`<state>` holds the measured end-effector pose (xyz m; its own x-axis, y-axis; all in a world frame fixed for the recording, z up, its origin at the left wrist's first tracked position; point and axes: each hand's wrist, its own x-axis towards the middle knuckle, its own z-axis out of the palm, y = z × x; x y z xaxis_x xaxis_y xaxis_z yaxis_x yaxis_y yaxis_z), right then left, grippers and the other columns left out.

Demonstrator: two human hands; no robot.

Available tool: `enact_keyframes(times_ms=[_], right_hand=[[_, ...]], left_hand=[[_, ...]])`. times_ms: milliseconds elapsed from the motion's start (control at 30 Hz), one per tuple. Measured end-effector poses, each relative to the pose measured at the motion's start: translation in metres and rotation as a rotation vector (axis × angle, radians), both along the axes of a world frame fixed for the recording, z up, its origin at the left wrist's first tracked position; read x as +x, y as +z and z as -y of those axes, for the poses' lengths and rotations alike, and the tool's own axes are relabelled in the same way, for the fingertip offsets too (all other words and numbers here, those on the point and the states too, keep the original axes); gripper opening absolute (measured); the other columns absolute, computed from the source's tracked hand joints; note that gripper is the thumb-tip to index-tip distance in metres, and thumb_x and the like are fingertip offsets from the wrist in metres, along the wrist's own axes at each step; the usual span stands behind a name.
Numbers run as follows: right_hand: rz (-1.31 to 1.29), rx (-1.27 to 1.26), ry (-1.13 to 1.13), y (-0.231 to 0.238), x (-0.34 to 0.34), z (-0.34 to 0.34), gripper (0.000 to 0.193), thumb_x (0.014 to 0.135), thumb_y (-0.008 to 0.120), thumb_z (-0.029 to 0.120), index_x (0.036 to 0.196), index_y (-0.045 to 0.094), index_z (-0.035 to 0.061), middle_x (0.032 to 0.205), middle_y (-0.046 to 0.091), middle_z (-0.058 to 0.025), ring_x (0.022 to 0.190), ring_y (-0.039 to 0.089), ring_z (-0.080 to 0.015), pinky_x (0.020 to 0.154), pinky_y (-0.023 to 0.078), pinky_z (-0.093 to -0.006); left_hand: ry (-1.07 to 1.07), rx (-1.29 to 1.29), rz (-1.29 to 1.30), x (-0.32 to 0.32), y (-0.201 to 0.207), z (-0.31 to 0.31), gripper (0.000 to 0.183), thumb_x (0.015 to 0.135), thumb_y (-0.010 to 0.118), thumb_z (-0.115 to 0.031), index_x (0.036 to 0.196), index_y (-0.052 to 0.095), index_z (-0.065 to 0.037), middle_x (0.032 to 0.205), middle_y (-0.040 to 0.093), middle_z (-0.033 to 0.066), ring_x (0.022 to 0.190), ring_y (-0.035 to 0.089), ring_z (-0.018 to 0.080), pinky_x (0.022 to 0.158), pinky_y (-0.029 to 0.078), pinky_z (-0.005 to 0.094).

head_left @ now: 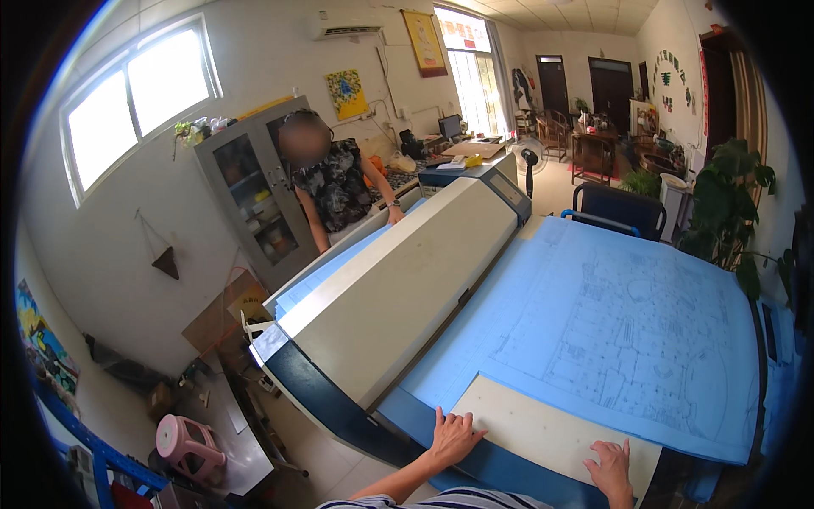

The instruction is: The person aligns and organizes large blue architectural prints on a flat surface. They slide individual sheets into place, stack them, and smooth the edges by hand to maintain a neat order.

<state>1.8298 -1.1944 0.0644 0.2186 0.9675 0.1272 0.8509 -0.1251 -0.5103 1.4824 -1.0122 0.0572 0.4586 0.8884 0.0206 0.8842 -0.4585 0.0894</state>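
My left hand [455,438] rests with fingers apart at the left end of a cream panel [534,422] along the near edge of a wide-format machine. Farther right on that same panel lies my right hand [610,472], fingers spread, holding nothing. Just beyond my hands, a large blue sheet with a printed line drawing [636,314] covers the machine's flat bed. The machine's long beige cover [403,288] runs beside it on the left, with dark blue ends.
Behind the cover, another person [339,182] stands with hands near more blue sheets [326,270]. A pink stool [191,448] sits on a grey table [242,454] at lower left. A dark chair [619,212] and a leafy plant [729,204] are beyond the bed.
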Motion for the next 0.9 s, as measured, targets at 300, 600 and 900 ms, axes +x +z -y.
enact_keyframes(times_ms=[300,600,900], right_hand=[[0.206,0.145,-0.103,-0.031,0.049,-0.063,0.051,0.073,0.082,0.014,0.120,0.063,0.0052,0.134,0.060,-0.0161,0.131,0.050,-0.0393,0.120,0.019,-0.0605],[0.275,0.131,-0.124,-0.048,0.056,-0.062,0.049,0.075,0.080,0.014,0.119,0.063,0.0028,0.131,0.062,-0.0157,0.128,0.051,-0.0355,0.123,0.015,-0.0600],[0.309,0.301,-0.036,-0.056,0.064,-0.055,0.014,0.075,0.070,0.002,0.089,0.066,0.0049,0.093,0.070,-0.0123,0.091,0.065,-0.0308,0.115,0.032,-0.0590]], left_hand=[[-0.007,0.015,0.013,0.005,0.005,0.005,0.061,0.097,0.057,-0.051,0.126,0.060,0.003,0.108,0.068,0.0200,0.111,0.061,0.0368,0.113,0.024,0.0678],[-0.052,0.159,0.093,0.004,-0.005,0.008,0.053,0.096,0.060,-0.049,0.113,0.063,0.002,0.100,0.067,0.0189,0.106,0.061,0.0359,0.110,0.027,0.0671],[-0.017,0.042,0.031,0.004,0.002,0.007,0.058,0.097,0.057,-0.050,0.124,0.060,0.001,0.108,0.067,0.0199,0.111,0.060,0.0376,0.111,0.028,0.0670]])
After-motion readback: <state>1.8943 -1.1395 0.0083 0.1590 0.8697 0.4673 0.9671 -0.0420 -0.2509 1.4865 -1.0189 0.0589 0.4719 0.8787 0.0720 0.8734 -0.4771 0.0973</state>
